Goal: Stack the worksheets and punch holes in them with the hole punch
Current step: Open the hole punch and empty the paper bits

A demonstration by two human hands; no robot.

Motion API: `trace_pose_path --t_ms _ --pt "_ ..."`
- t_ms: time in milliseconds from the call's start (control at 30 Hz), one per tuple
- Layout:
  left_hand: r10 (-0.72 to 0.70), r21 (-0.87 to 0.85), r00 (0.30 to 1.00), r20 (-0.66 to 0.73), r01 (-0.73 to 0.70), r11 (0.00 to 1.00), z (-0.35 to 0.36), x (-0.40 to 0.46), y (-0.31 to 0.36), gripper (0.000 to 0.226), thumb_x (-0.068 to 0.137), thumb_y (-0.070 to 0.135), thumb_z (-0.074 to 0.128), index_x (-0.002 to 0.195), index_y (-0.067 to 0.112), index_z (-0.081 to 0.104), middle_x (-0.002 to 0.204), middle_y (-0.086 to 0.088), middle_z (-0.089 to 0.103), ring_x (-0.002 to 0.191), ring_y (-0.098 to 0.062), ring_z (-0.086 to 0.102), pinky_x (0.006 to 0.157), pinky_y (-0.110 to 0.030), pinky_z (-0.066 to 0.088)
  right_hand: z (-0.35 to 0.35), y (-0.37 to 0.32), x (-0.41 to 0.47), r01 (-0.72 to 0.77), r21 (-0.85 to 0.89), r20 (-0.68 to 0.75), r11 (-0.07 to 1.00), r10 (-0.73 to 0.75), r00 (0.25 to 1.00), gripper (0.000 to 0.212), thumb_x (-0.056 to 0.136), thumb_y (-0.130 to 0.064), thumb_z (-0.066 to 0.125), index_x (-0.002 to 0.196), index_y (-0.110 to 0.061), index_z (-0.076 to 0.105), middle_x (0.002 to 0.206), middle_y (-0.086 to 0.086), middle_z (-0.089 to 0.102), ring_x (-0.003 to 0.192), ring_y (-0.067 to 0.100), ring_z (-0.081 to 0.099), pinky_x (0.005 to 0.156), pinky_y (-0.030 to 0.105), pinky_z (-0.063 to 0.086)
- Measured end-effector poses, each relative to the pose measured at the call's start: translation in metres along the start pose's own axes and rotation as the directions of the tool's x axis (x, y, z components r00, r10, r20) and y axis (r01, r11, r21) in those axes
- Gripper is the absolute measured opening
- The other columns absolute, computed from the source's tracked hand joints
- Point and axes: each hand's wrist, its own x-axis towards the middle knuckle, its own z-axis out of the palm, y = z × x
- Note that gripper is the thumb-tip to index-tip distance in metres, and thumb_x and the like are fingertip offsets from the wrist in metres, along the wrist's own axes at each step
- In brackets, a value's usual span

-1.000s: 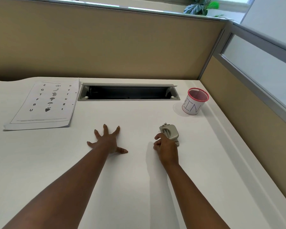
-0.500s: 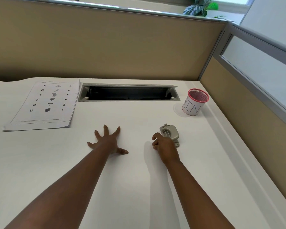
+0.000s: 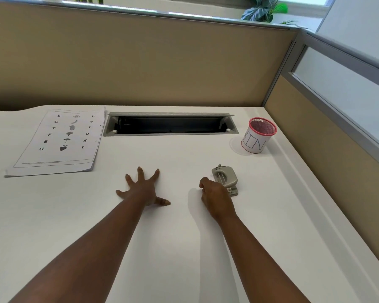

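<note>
Setting: office cubicle workstation. Evidence: white bench [image 3: 184,248] enclosed by tan fabric partition panels [image 3: 140,62] with grey metal trim; frosted glazed section in right-hand panel [image 3: 346,84]; recessed cable tray [image 3: 171,124] with open flap set into bench near back edge; red mesh pen cup [image 3: 258,135] wrapped in paper marked "BIN"; potted foliage [image 3: 263,9] visible beyond partition top; printed worksheets [image 3: 55,141] on bench, back left; grey hole punch [image 3: 224,177].

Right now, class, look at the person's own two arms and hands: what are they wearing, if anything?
Nothing that shows. Both forearms are bare from the frame's lower edge to the wrists, with no sleeves in view. The left hand and the right hand wear no gloves, and no watch, bracelet or ring can be seen.
</note>
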Motion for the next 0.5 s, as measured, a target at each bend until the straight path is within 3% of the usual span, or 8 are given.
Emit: trace_pose_path --t_ms 67,133,200,267,300,367,500 --pt "0.000 0.002 1.000 0.002 0.000 1.000 0.000 0.000 0.000 0.113 0.064 0.063 0.070 0.143 0.049 -0.009 0.156 0.002 -0.025 0.144 -0.037 -0.019 0.107 -0.069 0.013 -0.001 -0.004 0.001 -0.119 0.195 -0.060 0.973 0.133 0.989 0.020 0.083 0.005 0.044 0.095 -0.002 0.058 0.081 0.017 0.065 0.071 0.027 0.055 0.061 0.032 0.037" --pt "0.003 0.004 1.000 0.003 -0.003 1.000 -0.001 0.000 0.001 0.113 0.064 0.063 0.070 0.143 0.049 -0.009 0.156 0.001 -0.024 0.144 -0.037 -0.019 0.107 -0.070 0.013 -0.005 -0.009 0.003 -0.239 0.445 -0.071 0.863 0.300 0.951 0.012 0.083 0.003 0.050 0.087 -0.006 0.058 0.077 0.012 0.062 0.068 0.024 0.056 0.064 0.031 0.044" --pt "0.005 0.005 1.000 0.001 -0.005 1.000 -0.001 0.000 0.000 0.113 0.064 0.063 0.070 0.143 0.049 -0.009 0.156 0.001 -0.024 0.144 -0.038 -0.018 0.107 -0.070 0.013 -0.010 -0.012 0.008 -0.338 0.704 0.020 0.625 0.458 0.889 0.016 0.082 0.005 0.054 0.078 -0.010 0.053 0.078 0.012 0.060 0.065 0.023 0.058 0.064 0.029 0.050" --pt "0.007 0.006 1.000 -0.001 -0.007 1.000 0.000 -0.001 0.000 0.112 0.064 0.064 0.070 0.143 0.049 -0.008 0.157 0.001 -0.024 0.144 -0.038 -0.018 0.107 -0.070 0.014 -0.019 -0.014 0.013 -0.366 0.891 0.171 0.268 0.548 0.818 0.024 0.083 0.011 0.054 0.073 -0.010 0.050 0.075 0.014 0.058 0.061 0.021 0.057 0.055 0.020 0.053" --pt "0.008 0.006 1.000 -0.002 -0.008 1.000 0.000 -0.001 0.000 0.112 0.064 0.064 0.069 0.143 0.049 -0.008 0.157 0.001 -0.023 0.144 -0.037 -0.018 0.107 -0.070 0.014 -0.024 -0.014 0.015 -0.356 0.928 0.235 0.112 0.566 0.790 0.025 0.084 0.013 0.053 0.073 -0.009 0.050 0.072 0.013 0.057 0.060 0.019 0.057 0.051 0.016 0.054" --pt "0.008 0.004 1.000 -0.004 -0.008 1.000 0.000 -0.001 0.000 0.112 0.064 0.064 0.069 0.143 0.048 -0.008 0.157 0.001 -0.023 0.144 -0.037 -0.018 0.107 -0.069 0.013 -0.035 -0.013 0.016 -0.342 0.937 0.317 -0.068 0.573 0.755 0.023 0.083 0.014 0.055 0.073 -0.007 0.052 0.071 0.010 0.056 0.063 0.018 0.057 0.051 0.013 0.055" --pt "0.012 0.002 1.000 -0.009 -0.012 1.000 0.000 -0.001 0.000 0.112 0.064 0.064 0.070 0.143 0.048 -0.008 0.157 0.001 -0.023 0.144 -0.037 -0.017 0.107 -0.070 0.014 -0.048 -0.005 0.017 -0.326 0.931 0.360 -0.162 0.538 0.762 0.022 0.082 0.013 0.058 0.072 -0.006 0.054 0.074 0.010 0.057 0.063 0.017 0.060 0.055 0.014 0.056"
